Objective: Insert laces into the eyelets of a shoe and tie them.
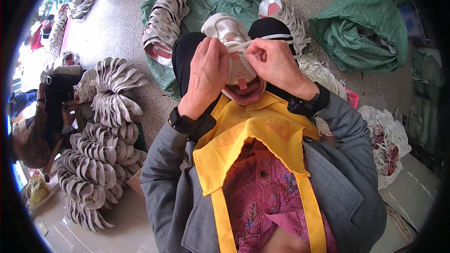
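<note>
A white shoe upper [220, 24] with a pink lining lies across my lap, its toe pointing away from me and its tongue [241, 69] toward my body. My left hand [205, 72] is closed at the upper's left edge, fingertips pinched at a white shoelace [277, 36]. On the other side my right hand [276, 65] is also closed, thumb and forefinger pinching the lace. A stretch of lace runs between the two hands, and more trails over my right knee. The fingers partly hide the eyelet edges.
Rows of nested shoe uppers [165, 18] rest on a green sheet [211, 0] ahead; larger stacks [101, 159] stand at my left. At right are a green sack [358, 28], a pile of white laces [323, 72] and a white bundle [384, 143]. Another person [33, 126] sits far left.
</note>
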A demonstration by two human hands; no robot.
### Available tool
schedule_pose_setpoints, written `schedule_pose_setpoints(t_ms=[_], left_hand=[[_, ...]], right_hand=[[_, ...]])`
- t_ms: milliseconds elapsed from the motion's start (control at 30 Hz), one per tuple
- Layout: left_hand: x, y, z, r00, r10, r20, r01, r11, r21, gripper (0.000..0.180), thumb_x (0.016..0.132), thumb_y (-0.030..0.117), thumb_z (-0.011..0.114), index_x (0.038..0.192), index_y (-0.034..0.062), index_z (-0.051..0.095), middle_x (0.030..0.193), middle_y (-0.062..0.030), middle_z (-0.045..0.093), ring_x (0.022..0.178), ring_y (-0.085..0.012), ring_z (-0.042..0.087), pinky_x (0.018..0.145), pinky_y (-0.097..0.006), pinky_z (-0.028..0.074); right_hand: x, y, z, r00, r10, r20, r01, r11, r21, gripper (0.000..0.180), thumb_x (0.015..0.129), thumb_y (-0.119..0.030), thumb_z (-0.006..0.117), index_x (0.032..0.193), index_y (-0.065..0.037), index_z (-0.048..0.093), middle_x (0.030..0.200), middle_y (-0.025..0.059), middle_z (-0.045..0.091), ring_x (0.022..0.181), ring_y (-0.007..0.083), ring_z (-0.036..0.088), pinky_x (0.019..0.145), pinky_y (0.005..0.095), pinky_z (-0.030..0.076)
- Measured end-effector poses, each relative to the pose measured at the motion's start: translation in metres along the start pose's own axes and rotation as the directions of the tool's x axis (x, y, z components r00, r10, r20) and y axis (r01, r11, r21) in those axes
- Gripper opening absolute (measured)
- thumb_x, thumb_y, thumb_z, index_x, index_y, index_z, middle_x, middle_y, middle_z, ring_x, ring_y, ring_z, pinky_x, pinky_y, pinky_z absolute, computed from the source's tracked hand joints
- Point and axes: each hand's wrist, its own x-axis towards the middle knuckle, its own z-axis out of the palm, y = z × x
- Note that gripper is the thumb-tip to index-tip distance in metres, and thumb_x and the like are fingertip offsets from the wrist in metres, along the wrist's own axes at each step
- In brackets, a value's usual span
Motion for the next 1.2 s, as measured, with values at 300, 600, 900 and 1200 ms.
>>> schedule_pose_setpoints(t_ms=[300, 600, 900, 1200], left_hand=[[-0.001, 0.000, 0.000, 1.000, -0.008, -0.007, 0.008, 1.000, -0.007, 0.014, 0.085, -0.002, 0.064, 0.091, -0.0004, 0.051, 0.085, -0.0168, 0.054, 0.082, -0.0397, 0.056, 0.071, -0.047, 0.046], [-0.001, -0.006, 0.004, 0.998, 0.034, -0.052, -0.033, 0.999, 0.011, 0.013, 0.084, -0.005, 0.064, 0.091, -0.0017, 0.054, 0.083, -0.0139, 0.054, 0.074, -0.0304, 0.061, 0.065, -0.037, 0.050], [-0.002, -0.006, 0.003, 0.998, 0.029, -0.059, -0.030, 0.999, -0.020, 0.013, 0.084, -0.004, 0.065, 0.091, -0.0016, 0.055, 0.083, -0.0133, 0.055, 0.074, -0.0294, 0.062, 0.065, -0.037, 0.050], [-0.003, -0.010, 0.005, 0.997, 0.032, -0.073, -0.033, 0.999, -0.010, 0.013, 0.084, -0.004, 0.066, 0.092, -0.0012, 0.056, 0.083, -0.0133, 0.055, 0.075, -0.0296, 0.063, 0.066, -0.038, 0.051]], right_hand=[[0.008, 0.000, 0.001, 0.980, -0.197, 0.021, 0.196, 0.951, -0.239, 0.010, 0.085, -0.008, 0.068, 0.081, 0.001, 0.065, 0.074, 0.0201, 0.068, 0.072, 0.0409, 0.067, 0.064, 0.0480, 0.053], [0.002, -0.005, 0.006, 0.993, -0.109, -0.042, 0.098, 0.975, -0.201, 0.008, 0.085, -0.006, 0.068, 0.083, 0.002, 0.065, 0.075, 0.0198, 0.068, 0.072, 0.0366, 0.070, 0.063, 0.0424, 0.054], [0.001, 0.009, 0.011, 0.990, 0.124, -0.060, -0.119, 0.989, 0.084, 0.010, 0.086, -0.008, 0.070, 0.083, 0.001, 0.067, 0.073, 0.0151, 0.070, 0.069, 0.0300, 0.072, 0.062, 0.0367, 0.055], [-0.003, 0.000, 0.023, 0.990, 0.090, -0.108, -0.084, 0.995, 0.057, 0.010, 0.088, -0.008, 0.071, 0.087, 0.002, 0.069, 0.074, 0.0109, 0.072, 0.064, 0.0200, 0.069, 0.060, 0.0326, 0.053]])
